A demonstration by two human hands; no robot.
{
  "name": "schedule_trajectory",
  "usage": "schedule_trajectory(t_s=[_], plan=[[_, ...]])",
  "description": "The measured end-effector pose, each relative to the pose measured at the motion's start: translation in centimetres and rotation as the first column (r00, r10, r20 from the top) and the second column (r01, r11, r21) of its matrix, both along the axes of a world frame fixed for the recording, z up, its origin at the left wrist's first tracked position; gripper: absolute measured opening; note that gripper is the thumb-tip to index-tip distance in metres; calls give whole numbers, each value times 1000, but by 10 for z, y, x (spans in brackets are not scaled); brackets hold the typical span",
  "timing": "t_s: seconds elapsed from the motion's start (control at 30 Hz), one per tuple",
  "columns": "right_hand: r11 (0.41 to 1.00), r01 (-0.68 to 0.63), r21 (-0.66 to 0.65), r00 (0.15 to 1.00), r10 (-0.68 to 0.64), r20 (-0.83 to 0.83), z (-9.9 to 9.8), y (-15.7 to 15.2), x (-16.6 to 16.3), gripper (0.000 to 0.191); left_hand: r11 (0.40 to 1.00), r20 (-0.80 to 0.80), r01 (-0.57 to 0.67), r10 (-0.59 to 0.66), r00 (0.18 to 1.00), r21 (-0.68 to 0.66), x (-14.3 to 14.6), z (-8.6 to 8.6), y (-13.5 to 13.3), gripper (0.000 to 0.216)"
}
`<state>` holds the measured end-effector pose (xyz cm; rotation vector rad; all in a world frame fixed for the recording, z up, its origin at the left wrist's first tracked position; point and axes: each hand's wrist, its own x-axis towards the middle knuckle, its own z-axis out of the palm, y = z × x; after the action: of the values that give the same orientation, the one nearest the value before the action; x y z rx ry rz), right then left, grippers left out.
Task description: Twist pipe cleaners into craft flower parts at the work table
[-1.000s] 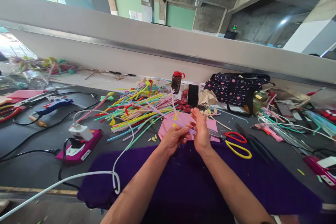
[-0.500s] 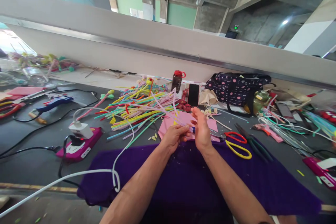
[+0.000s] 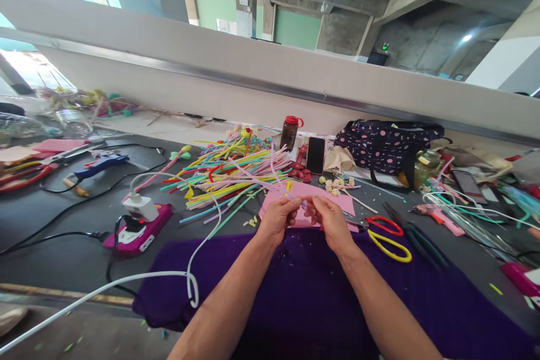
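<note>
My left hand [image 3: 276, 220] pinches a few lilac pipe cleaners [image 3: 258, 181] between thumb and fingertips. Their long ends stick up and away to the left, one of them bent upward. Fingertip to fingertip with it, my right hand [image 3: 332, 221] is closed at the near end of the same pipe cleaners; its fingers hide the exact point of contact. Both hands are above a pink sheet [image 3: 342, 202] at the edge of a purple cloth [image 3: 307, 287]. Behind them lies a heap of coloured pipe cleaners [image 3: 236, 174].
Scissors with red and yellow handles [image 3: 390, 246] and dark-handled pliers [image 3: 425, 244] lie to the right. A phone [image 3: 315, 155], a red-lidded bottle [image 3: 289, 134] and a patterned bag [image 3: 383, 143] stand behind. At left are a magenta power strip [image 3: 158, 225], cables and a blue glue gun [image 3: 101, 166].
My right hand has turned from an upright, extended pose to a pinch beside my left fingertips. A small blue thing that showed between the hands is out of sight. The view has shifted slightly.
</note>
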<state>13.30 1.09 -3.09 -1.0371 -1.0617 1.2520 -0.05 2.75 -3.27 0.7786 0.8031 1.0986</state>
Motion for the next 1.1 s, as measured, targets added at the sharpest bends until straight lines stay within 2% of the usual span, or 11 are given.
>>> schedule_trajectory(t_s=[0.1, 0.17, 0.3, 0.63, 0.8, 0.93, 1.0, 1.1], plan=[[996, 91, -9, 977, -92, -191, -4, 3, -9, 42, 997, -46, -74, 74, 996, 9, 4, -1, -1, 30], [995, 101, -9, 954, -99, -282, -4, 3, -15, 49, 996, -60, -89, 90, 994, 21, 8, -2, -2, 29], [990, 131, 59, 941, -105, -322, 1, 1, -24, 54, 999, -58, -29, 31, 998, 45, 16, -4, -6, 27], [968, 201, 152, 967, -172, -188, 4, 0, -23, 57, 994, -106, 70, -61, 992, 85, 23, -8, -8, 28], [962, 221, 163, 961, -186, -207, 5, 0, -25, 55, 990, -139, 83, -67, 988, 118, 25, -4, -12, 25], [978, 155, 140, 972, -125, -199, 7, 1, -19, 49, 993, -138, 65, -51, 989, 100, 21, -3, -8, 24], [989, 92, 113, 989, -78, -122, 9, 1, -12, 42, 998, -96, 37, -32, 995, 57, 17, -2, -4, 24], [994, 56, 97, 993, -66, 95, 11, 1, 0, 31, 1000, -54, -13, 14, 998, 9, 11, 0, 1, 24]])
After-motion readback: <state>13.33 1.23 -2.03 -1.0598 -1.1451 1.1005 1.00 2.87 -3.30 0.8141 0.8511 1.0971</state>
